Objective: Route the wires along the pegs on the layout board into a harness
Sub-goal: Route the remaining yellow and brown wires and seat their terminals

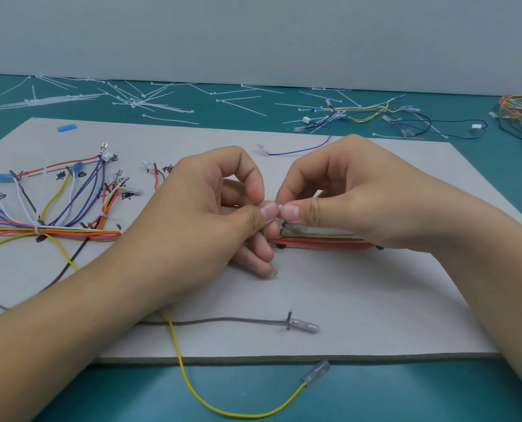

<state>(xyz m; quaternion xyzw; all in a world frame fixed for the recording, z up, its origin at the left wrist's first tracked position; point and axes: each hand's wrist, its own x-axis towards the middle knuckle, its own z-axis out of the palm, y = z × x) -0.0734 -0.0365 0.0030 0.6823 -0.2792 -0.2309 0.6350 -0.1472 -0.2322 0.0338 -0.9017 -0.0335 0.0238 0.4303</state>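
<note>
Now L hand [211, 214] & R hand [345, 196] meet over mid layout board [360, 300]; fingers [290, 212] curled, both thumb+forefinger tips pinching small white plastic bit [279, 207] just above red/yellow wire bundle [320, 242] on board.

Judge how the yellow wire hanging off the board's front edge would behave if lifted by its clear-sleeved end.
Probably floppy: the yellow wire lies in a loose curve past the layout board front edge. Likely very light, being so thin. Its clear sleeve looks smooth, so a pinch might slip.
</note>
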